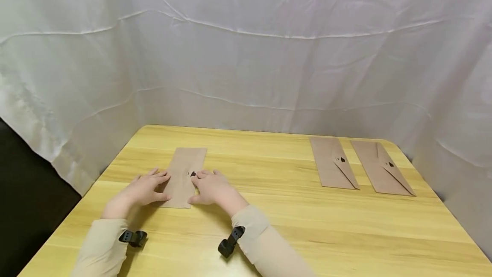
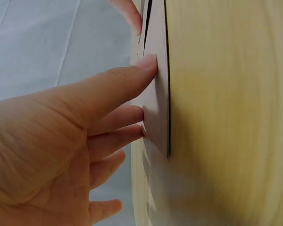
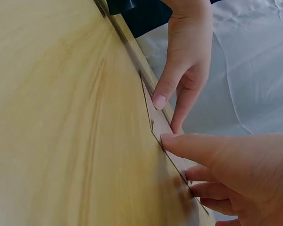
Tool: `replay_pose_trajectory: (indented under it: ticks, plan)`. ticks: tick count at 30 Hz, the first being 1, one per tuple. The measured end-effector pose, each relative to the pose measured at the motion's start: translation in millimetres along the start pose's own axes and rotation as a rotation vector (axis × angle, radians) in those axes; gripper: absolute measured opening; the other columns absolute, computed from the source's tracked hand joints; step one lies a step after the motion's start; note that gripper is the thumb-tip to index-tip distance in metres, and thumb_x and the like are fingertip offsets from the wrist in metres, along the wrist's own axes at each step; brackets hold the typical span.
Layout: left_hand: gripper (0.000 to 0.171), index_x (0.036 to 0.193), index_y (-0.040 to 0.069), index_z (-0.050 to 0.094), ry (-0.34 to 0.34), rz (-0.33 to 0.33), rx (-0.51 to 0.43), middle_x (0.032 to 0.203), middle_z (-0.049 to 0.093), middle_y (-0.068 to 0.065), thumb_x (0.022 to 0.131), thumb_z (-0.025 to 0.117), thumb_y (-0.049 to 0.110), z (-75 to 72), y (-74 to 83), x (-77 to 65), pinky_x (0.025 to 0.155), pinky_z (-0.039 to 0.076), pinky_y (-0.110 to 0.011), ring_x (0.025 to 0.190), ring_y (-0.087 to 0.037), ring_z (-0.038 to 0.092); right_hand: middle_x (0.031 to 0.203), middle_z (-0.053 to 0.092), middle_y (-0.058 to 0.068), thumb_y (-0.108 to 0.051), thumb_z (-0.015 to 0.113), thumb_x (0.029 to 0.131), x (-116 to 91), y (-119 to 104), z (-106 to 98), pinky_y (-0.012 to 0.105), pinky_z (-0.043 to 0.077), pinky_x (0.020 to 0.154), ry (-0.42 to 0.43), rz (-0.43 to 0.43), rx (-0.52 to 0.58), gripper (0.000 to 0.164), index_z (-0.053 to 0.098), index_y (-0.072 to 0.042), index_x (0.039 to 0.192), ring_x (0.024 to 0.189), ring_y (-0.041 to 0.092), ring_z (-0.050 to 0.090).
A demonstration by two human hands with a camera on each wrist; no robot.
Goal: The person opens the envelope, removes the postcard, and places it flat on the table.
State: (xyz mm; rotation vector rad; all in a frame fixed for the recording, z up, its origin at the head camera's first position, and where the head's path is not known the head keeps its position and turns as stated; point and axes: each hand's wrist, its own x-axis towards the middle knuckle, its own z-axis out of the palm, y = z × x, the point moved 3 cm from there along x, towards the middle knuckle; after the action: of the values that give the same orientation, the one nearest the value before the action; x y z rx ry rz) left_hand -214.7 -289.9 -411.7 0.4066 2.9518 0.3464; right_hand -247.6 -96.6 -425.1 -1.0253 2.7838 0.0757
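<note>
A brown paper envelope lies flat on the left part of the table, with a small dark mark near its right edge. My left hand rests on its left side, thumb near the front corner; in the left wrist view the thumb and two fingertips touch the paper. From the right, my right hand presses its fingertips along the other long edge, close to the dark mark. Neither hand shows fingers curled round the paper. The right wrist view shows both thumbs on the envelope.
Two similar brown envelopes lie side by side at the table's far right, flaps with dark marks facing up. Behind the wooden table hangs a white curtain. A black area shows beyond the left edge.
</note>
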Motion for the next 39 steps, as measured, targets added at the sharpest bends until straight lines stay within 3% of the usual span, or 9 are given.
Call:
replay_pose_trajectory:
  ticks: [7, 22, 29, 39]
  plan:
    - [0.081, 0.138, -0.002, 0.051, -0.004, -0.034, -0.066, 0.147, 0.042, -0.027, 0.079, 0.075, 0.047, -2.5, -17.8, -5.2, 0.102, 0.019, -0.079, 0.139, -0.054, 0.025, 0.157, 0.035, -0.008, -0.069, 0.050, 0.088, 10, -18, -3, 0.040, 0.024, 0.122, 0.004, 0.004, -0.027, 0.075, 0.038, -0.028, 0.150, 0.147, 0.010, 0.029]
    - [0.089, 0.137, -0.007, 0.050, 0.037, -0.013, -0.076, 0.145, 0.041, -0.031, 0.074, 0.078, 0.050, -5.4, -46.4, -18.4, 0.099, 0.033, -0.072, 0.135, -0.058, 0.028, 0.158, 0.031, -0.012, -0.074, 0.043, 0.088, 29, -49, 1, 0.034, 0.026, 0.121, 0.018, 0.033, -0.103, 0.076, 0.034, -0.031, 0.151, 0.148, 0.006, 0.027]
    - [0.091, 0.137, -0.011, 0.047, 0.022, -0.022, -0.151, 0.145, 0.038, -0.036, 0.073, 0.080, 0.044, -7.9, -59.8, -25.7, 0.101, 0.029, -0.073, 0.133, -0.061, 0.025, 0.160, 0.025, -0.015, -0.076, 0.036, 0.089, 33, -68, 1, 0.031, 0.024, 0.121, 0.004, 0.078, -0.120, 0.077, 0.028, -0.034, 0.153, 0.149, 0.003, 0.021]
    - [0.089, 0.141, -0.010, 0.041, -0.035, -0.037, -0.269, 0.149, 0.027, -0.038, 0.076, 0.080, 0.036, -10.9, -71.5, -41.1, 0.101, 0.021, -0.076, 0.136, -0.063, 0.015, 0.159, 0.027, -0.016, -0.076, 0.036, 0.089, 34, -90, 1, 0.031, 0.025, 0.120, 0.031, 0.070, -0.114, 0.076, 0.030, -0.035, 0.152, 0.148, 0.003, 0.022]
